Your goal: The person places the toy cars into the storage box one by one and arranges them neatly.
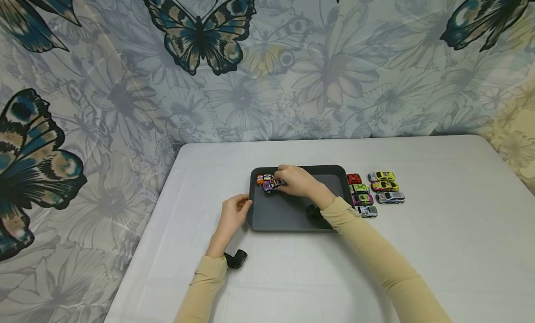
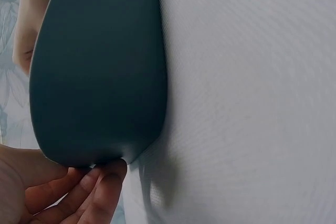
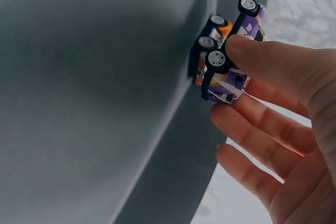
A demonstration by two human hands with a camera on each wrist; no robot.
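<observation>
A dark grey tray lies on the white-covered table. My left hand holds its left rim, with thumb and fingertips at the edge of the tray wall in the left wrist view. Over the tray's far left part, my right hand pinches a purple toy car between thumb and fingers. The car is tilted on its side in the right wrist view, wheels facing the camera. Close behind it, an orange toy car stands in the tray's far left corner, partly hidden by the purple one.
Right of the tray, several toy cars stand in two columns. Nearer the tray are red, green, magenta and white ones; farther right, yellow, yellow-red and silver. Butterfly-patterned fabric hangs behind.
</observation>
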